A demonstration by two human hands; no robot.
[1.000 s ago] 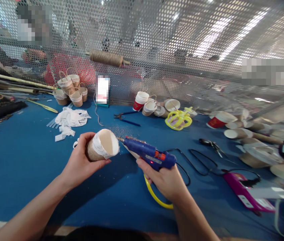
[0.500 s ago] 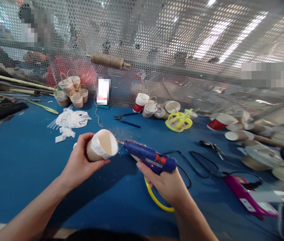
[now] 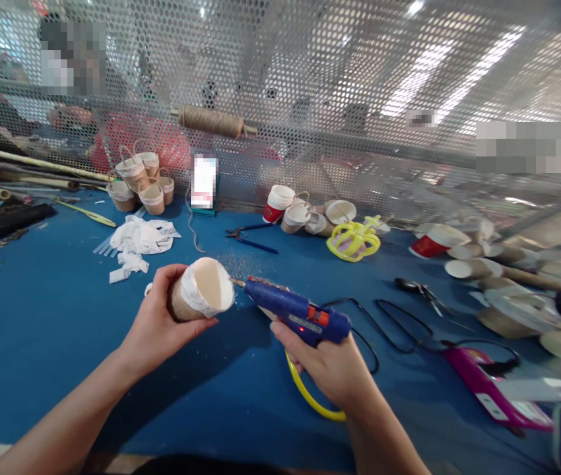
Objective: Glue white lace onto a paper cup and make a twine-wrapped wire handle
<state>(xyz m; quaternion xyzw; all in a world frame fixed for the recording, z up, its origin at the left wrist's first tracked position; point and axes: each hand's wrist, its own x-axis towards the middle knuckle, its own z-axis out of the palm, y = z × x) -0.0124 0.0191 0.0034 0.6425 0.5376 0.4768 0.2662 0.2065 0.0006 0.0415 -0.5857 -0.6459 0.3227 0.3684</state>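
The left hand (image 3: 154,323) is closed around the tilted cup (image 3: 192,294), above the blue table (image 3: 47,336). The right hand (image 3: 332,369) grips the glue gun (image 3: 285,305), its nozzle (image 3: 239,283) at the cup's rim. Since one second ago, both keep almost the same pose.

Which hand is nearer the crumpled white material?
Left. The left hand, holding a cup, is just on the near side of the white material; the right hand, with the glue gun, is farther off, to the right.
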